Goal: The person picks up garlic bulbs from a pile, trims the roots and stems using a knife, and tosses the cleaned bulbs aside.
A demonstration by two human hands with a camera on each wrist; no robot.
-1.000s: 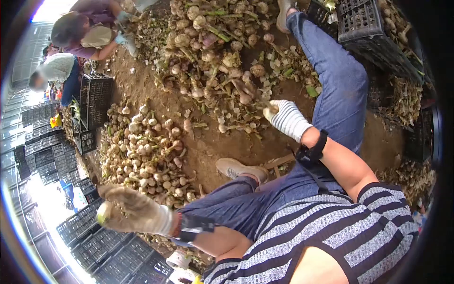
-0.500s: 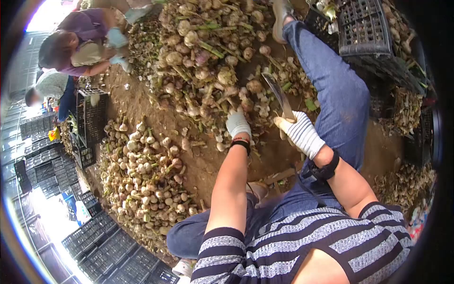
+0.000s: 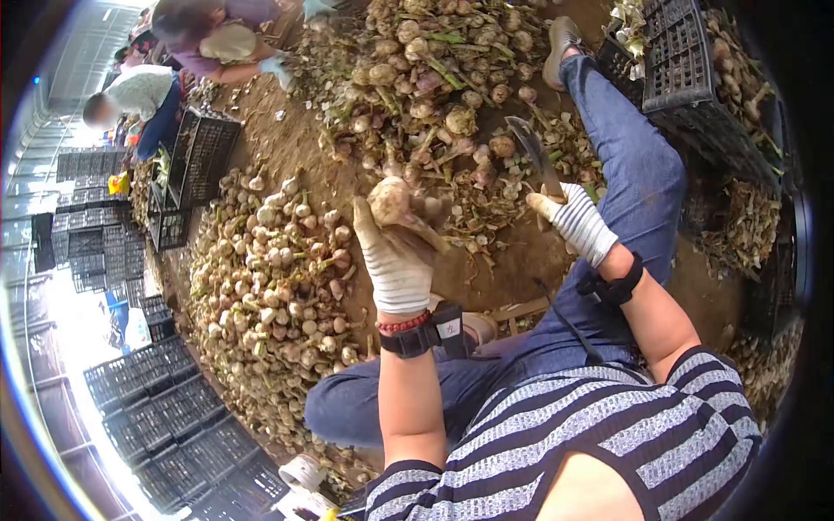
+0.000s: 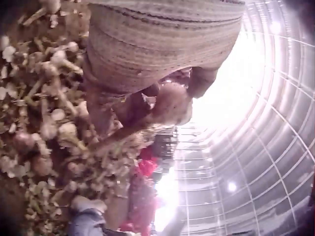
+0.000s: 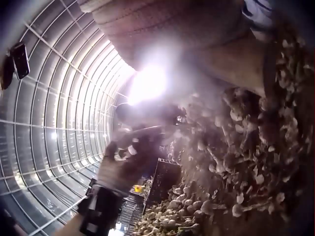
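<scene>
My left hand [image 3: 398, 265], in a striped, soiled white glove, holds up a garlic bulb [image 3: 391, 201] with its stem slanting down to the right. In the left wrist view, the glove's fingers curl around the bulb [image 4: 173, 103], and its long stem [image 4: 120, 135] sticks out. Gripped in my right hand [image 3: 580, 224], also gloved, is a knife [image 3: 537, 152] with a dark curved blade pointing up and away. The blade stands apart from the bulb. In the right wrist view, the left hand [image 5: 130, 164] shows ahead of the right glove [image 5: 162, 29].
A heap of stemmed garlic [image 3: 426, 87] lies ahead, and a pile of garlic bulbs [image 3: 269, 286] lies to the left. Black crates [image 3: 678, 56] stand at right, with more stacked crates [image 3: 174, 408] at left. Another person [image 3: 221, 43] works at far left, near a second person.
My left hand has come from above the left pile to the heap, and now lifts a garlic bulb. The right hand keeps its knife, now with the blade clearly visible. The head view has shifted.
</scene>
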